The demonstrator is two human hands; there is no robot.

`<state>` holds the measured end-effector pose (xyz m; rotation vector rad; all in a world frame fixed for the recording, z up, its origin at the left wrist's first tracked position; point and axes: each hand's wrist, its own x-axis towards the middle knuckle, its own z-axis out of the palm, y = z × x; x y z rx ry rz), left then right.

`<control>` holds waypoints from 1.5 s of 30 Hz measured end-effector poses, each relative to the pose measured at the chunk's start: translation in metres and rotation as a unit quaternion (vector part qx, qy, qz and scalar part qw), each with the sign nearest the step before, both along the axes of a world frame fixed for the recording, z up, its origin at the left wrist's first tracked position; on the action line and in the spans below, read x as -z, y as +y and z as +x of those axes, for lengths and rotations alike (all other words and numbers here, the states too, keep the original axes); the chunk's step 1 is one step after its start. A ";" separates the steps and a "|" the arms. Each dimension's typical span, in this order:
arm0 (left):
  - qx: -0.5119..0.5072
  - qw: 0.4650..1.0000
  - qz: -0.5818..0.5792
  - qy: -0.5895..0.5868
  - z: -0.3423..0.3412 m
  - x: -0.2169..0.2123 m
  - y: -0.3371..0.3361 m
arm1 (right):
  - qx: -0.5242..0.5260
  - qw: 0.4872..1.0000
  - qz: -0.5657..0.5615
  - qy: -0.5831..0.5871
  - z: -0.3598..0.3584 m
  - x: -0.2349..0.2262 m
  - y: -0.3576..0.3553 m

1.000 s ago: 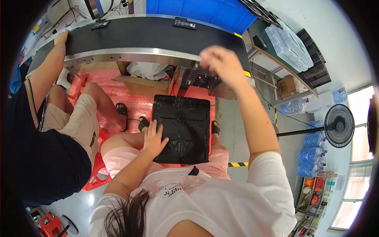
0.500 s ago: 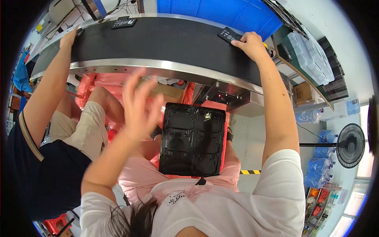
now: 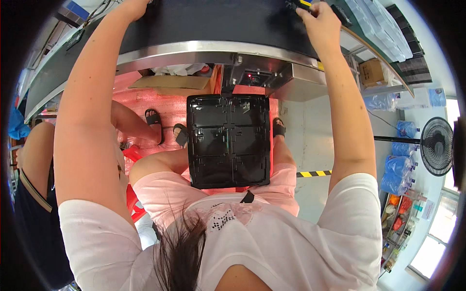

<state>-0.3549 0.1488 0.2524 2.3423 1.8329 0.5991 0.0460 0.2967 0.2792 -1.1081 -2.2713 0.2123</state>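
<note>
At the upper right of the belt, my right hand (image 3: 321, 26) pinches a flat black piece (image 3: 292, 5) between thumb and fingers; a yellow strip shows on it. My left hand (image 3: 135, 8) reaches across the belt to the top edge of the view, its fingers curled at another flat black piece (image 3: 152, 4). Most of that piece is cut off by the edge of the picture. A black plastic tray (image 3: 229, 140) with several shallow moulded recesses rests on my lap, nearest to neither hand.
The black conveyor belt (image 3: 208, 26) has a metal rim (image 3: 194, 46) and a control box (image 3: 255, 77) below. A co-worker's arm and leg (image 3: 36, 150) are at the left. An open carton (image 3: 179, 85) lies under the belt. At the right stand a fan (image 3: 437, 145) and white trays (image 3: 376, 29).
My left hand has swung up from above my lap to the belt's far side. My view has shifted, so the belt sits higher. The right hand still holds its black piece, now lifted and turned.
</note>
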 end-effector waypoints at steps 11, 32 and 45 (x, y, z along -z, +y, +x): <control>-0.293 0.815 -0.128 0.484 0.166 -0.101 -0.048 | -0.441 0.844 -0.304 -0.022 0.034 0.075 -0.167; -0.278 0.934 -0.131 -0.185 0.223 0.225 -0.119 | -0.130 0.983 -0.120 -0.049 0.064 0.257 -0.172; -0.199 0.963 -0.130 0.124 0.296 0.229 -0.183 | -0.140 0.961 -0.030 -0.237 0.074 0.265 -0.191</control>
